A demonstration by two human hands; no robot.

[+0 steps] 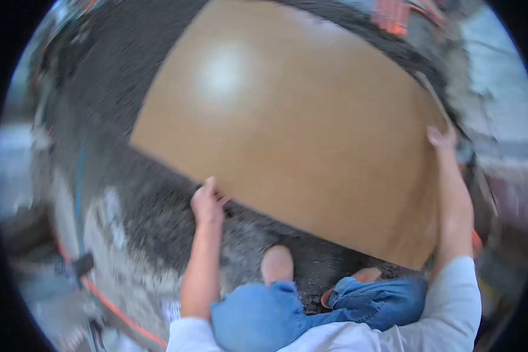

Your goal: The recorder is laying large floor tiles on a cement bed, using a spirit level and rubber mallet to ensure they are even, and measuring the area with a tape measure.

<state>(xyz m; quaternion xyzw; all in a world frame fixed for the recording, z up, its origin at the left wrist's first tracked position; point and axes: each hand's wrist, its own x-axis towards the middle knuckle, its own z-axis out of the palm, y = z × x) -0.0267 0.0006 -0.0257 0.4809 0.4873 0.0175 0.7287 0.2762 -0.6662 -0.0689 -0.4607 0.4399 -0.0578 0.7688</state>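
A large flat brown board (299, 135) with a smooth, glossy face spreads across the middle of the view, a bright light reflecting off its upper left part. My left hand (208, 202) grips its near edge, thumb lying over the top face and the other fingers curled around below, partly hidden. On the right side edge, my right hand (442, 138) holds the board with the thumb on top; the rest of its fingers are out of sight behind the edge. The board slants, its near right corner closest to my legs.
Dark, rough wet-looking ground (117, 76) surrounds the board. An orange cable (120, 314) and a blue line (80, 182) run along the left. Orange pipes (391, 16) lie at the far right, beside a pale slab (498, 76). My shoes (277, 265) stand just below the board.
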